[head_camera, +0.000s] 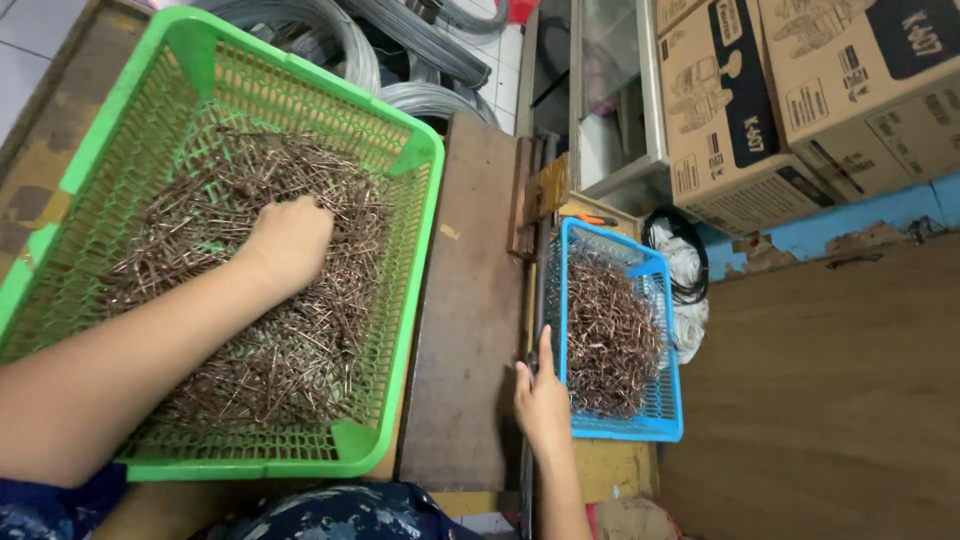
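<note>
Head view: left hand (290, 240) amid nails (300, 340).

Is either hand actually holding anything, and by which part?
The left hand is buried in the nails in the green basket; any grip is hidden. The right hand only touches the blue basket.
</note>
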